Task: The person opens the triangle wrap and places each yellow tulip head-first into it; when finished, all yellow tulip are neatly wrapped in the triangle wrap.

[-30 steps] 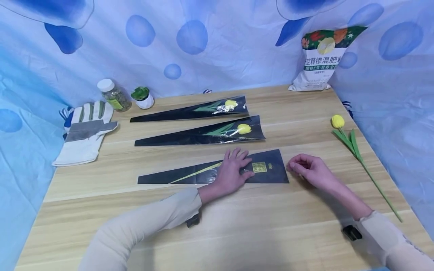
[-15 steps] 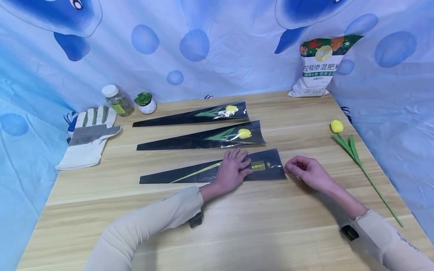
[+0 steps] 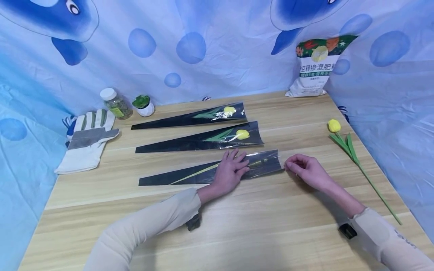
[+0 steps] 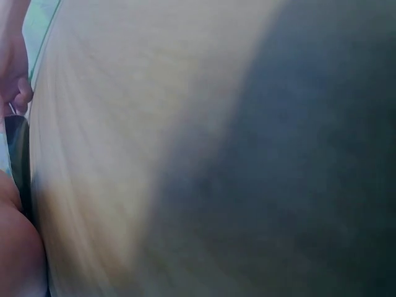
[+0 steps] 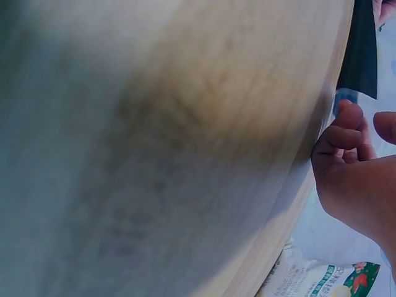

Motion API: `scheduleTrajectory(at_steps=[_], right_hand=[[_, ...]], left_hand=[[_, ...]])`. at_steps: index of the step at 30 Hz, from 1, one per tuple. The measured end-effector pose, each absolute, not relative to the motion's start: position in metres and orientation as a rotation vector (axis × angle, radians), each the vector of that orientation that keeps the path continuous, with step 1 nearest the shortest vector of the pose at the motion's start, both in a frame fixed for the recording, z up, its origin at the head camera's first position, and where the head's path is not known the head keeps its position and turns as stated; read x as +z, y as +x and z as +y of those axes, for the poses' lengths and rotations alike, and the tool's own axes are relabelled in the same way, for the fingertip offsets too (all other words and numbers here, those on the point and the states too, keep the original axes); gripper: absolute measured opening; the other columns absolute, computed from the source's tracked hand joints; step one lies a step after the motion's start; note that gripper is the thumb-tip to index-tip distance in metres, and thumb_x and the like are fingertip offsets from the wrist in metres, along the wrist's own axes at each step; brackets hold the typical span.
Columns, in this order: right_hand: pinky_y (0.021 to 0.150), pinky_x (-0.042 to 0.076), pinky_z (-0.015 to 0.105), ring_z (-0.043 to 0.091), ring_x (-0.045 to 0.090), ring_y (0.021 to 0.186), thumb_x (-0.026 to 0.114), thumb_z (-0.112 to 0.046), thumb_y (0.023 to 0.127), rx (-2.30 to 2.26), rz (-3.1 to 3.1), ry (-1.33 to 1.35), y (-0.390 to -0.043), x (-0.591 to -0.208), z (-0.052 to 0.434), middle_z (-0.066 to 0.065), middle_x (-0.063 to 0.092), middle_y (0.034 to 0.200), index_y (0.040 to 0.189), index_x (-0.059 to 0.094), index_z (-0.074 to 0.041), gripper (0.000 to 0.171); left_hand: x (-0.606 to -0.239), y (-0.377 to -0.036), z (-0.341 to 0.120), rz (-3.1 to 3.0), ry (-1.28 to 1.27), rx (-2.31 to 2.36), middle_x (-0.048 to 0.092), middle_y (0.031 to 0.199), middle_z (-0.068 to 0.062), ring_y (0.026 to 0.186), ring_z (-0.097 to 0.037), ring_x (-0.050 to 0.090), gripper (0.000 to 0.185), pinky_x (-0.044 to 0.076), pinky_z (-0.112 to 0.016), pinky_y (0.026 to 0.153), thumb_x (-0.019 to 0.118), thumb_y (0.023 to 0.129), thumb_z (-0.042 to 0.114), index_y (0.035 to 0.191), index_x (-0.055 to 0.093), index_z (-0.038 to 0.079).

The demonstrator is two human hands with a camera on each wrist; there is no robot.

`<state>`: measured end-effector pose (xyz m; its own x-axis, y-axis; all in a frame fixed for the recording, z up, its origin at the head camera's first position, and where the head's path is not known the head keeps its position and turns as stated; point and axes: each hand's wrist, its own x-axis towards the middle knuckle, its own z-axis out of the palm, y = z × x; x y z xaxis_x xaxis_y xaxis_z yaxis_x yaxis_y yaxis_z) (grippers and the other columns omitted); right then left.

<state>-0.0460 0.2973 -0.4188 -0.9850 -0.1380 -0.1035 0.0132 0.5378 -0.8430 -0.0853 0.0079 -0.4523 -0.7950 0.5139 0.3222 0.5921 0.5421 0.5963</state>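
Head view: the left hand [image 3: 228,174] lies flat, fingers straight, pressing the black flower sleeve [image 3: 190,175] onto the table [image 3: 237,226]; the right hand [image 3: 306,171] has its grip curled at the sleeve's wide end, though whether it pinches the edge I cannot tell. Left wrist view: mostly blur. Right wrist view: curled fingers [image 5: 346,133] near the sleeve's dark edge [image 5: 362,49].

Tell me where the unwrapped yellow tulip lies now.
In the head view, the unwrapped yellow tulip lies at the table's right edge, beyond the right hand.
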Motion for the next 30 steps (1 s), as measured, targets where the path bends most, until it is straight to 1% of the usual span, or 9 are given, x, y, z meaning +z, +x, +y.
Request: scheduleTrajectory(at_steps=[4,11,16,18,21,23,25,27,30], right_hand=[[0.07,0.05,0.023,0.018,0.06,0.088,0.059,-0.016,0.102,-1.429,2.641,-0.092,-0.046,-0.417,0.297,0.013,0.068,0.103,0.113,0.066,0.004,0.024],[0.059,0.051,0.026,0.025,0.059,0.079,0.058,-0.013,0.102,-1.502,2.664,-0.119,-0.046,-0.412,0.292,0.017,0.065,0.096,0.114,0.065,0.003,0.021],[0.054,0.047,0.026,0.02,0.055,0.068,0.054,-0.01,0.103,-1.492,2.648,-0.18,-0.046,-0.413,0.291,0.019,0.065,0.094,0.12,0.066,0.004,0.025],[0.058,0.047,0.024,0.018,0.057,0.071,0.053,-0.005,0.102,-1.452,2.665,-0.224,-0.046,-0.415,0.291,0.018,0.068,0.1,0.121,0.066,0.004,0.025],[0.071,0.049,0.021,0.019,0.062,0.088,0.051,0.003,0.1,-1.369,2.707,-0.295,-0.047,-0.418,0.293,0.016,0.07,0.111,0.121,0.068,0.003,0.027],[0.078,0.048,0.021,0.021,0.061,0.098,0.051,0.005,0.099,-1.33,2.727,-0.33,-0.048,-0.418,0.294,0.015,0.07,0.116,0.121,0.068,0.002,0.028],[0.072,0.05,0.022,0.02,0.063,0.086,0.051,0.004,0.099,-1.336,2.712,-0.327,-0.048,-0.417,0.296,0.016,0.07,0.116,0.121,0.068,0.002,0.028],[0.061,0.049,0.025,0.018,0.059,0.07,0.052,0.002,0.1,-1.363,2.696,-0.299,-0.048,-0.414,0.3,0.018,0.07,0.115,0.122,0.067,0.002,0.027],[0.048,0.046,0.028,0.019,0.054,0.057,0.054,-0.003,0.101,-1.396,2.709,-0.236,-0.047,-0.406,0.313,0.02,0.07,0.11,0.121,0.067,0.001,0.024]], left_hand=[[-0.454,-0.085,0.007,-2.574,-0.95,-1.173,0.06,0.132,-0.014,0.137,-0.037,0.044,0.028,0.024,-0.05,0.117,0.073,0.092,0.014,0.116,0.072,0.001],[-0.458,-0.085,0.006,-2.409,-0.929,-1.266,0.066,0.124,-0.015,0.127,-0.037,0.054,0.025,0.036,-0.048,0.111,0.076,0.089,0.01,0.111,0.075,0.0],[-0.458,-0.085,0.005,-2.305,-0.929,-1.356,0.069,0.118,-0.017,0.122,-0.039,0.057,0.023,0.04,-0.049,0.106,0.078,0.086,0.006,0.107,0.076,-0.001],[-0.458,-0.085,0.005,-2.266,-0.929,-1.408,0.069,0.115,-0.018,0.121,-0.04,0.058,0.022,0.04,-0.051,0.107,0.079,0.085,0.004,0.105,0.076,-0.002],[-0.458,-0.085,0.004,-2.222,-0.926,-1.459,0.07,0.112,-0.02,0.119,-0.04,0.06,0.02,0.039,-0.053,0.106,0.079,0.084,0.001,0.103,0.076,-0.002],[-0.458,-0.085,0.003,-2.215,-0.92,-1.468,0.07,0.112,-0.02,0.118,-0.04,0.06,0.019,0.039,-0.054,0.106,0.079,0.083,0.001,0.102,0.077,-0.002],[-0.457,-0.085,0.002,-2.232,-0.91,-1.462,0.071,0.112,-0.019,0.118,-0.04,0.06,0.019,0.04,-0.053,0.106,0.079,0.083,0.001,0.101,0.077,-0.001],[-0.456,-0.085,0.001,-2.262,-0.899,-1.447,0.071,0.112,-0.018,0.119,-0.04,0.06,0.019,0.039,-0.052,0.106,0.08,0.083,0.001,0.102,0.077,-0.001],[-0.455,-0.086,0.001,-2.325,-0.879,-1.419,0.071,0.114,-0.016,0.12,-0.037,0.06,0.021,0.038,-0.051,0.108,0.08,0.083,0.003,0.103,0.077,0.0]])
